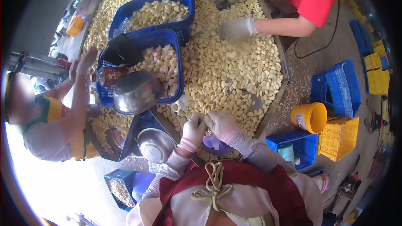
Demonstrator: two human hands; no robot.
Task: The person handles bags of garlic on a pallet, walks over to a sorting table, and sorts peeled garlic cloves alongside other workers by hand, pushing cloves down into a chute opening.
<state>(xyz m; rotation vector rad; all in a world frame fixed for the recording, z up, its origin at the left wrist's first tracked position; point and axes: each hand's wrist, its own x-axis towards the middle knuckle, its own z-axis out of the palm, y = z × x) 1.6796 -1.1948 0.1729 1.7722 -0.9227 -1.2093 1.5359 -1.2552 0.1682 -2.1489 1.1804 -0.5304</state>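
Note:
My left hand (194, 130) and my right hand (222, 126), both in pale gloves, meet at the table's near edge with fingers pinched close together. What lies between the fingertips is too small to make out. Peeled garlic cloves (234, 71) cover the table around and beyond them. Just below my hands sits a purple container (216, 145). Left of them, a metal bowl (137, 92) rests tilted on a blue basket (179, 65) of unpeeled-looking cloves, beside a dark red packet (111, 75). A second metal bowl (155, 145) stands nearer to me.
Another blue basket (190, 6) holds cloves behind. A co-worker's gloved hands (237, 29) touch the cloves at the far right; another person (50, 129) stands left with raised hands. Right of the table are a yellow bucket (314, 118), yellow crate (340, 137) and blue crates (344, 88).

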